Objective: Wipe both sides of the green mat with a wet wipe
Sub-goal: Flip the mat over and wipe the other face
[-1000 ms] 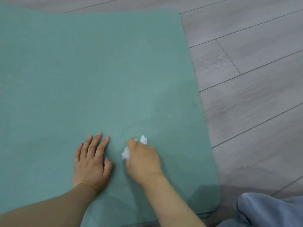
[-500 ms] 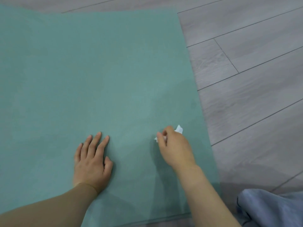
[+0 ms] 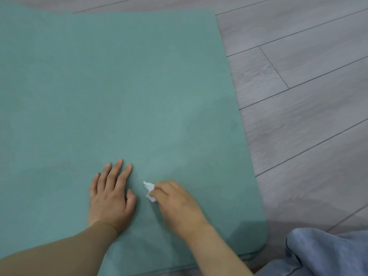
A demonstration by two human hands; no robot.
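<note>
A large green textured mat point(image 3: 123, 92) lies flat on a grey wood-plank floor point(image 3: 302, 108), filling most of the view; its right edge runs down towards a rounded near corner at the lower right.

The left hand point(image 3: 111, 194) rests palm down on the mat near its front edge, its fingers point(image 3: 116, 172) straight and slightly spread, the thumb lying close beside the palm. It holds nothing.

Just to its right, the right hand point(image 3: 177, 204) lies knuckles up on the mat, its fingers point(image 3: 159, 191) curled round a small crumpled white wet wipe point(image 3: 149, 191). Only a bunched end of the wipe shows, sticking out past the fingertips towards the left hand and touching the mat surface. The two hands are near each other but apart, with the wipe in the gap between them.

A fainter, darker patch marks the mat towards its right edge, beyond the right hand. At the lower right corner of the view, a fold of blue-grey fabric point(image 3: 326, 253) lies on the floor just beside the mat's near corner.
</note>
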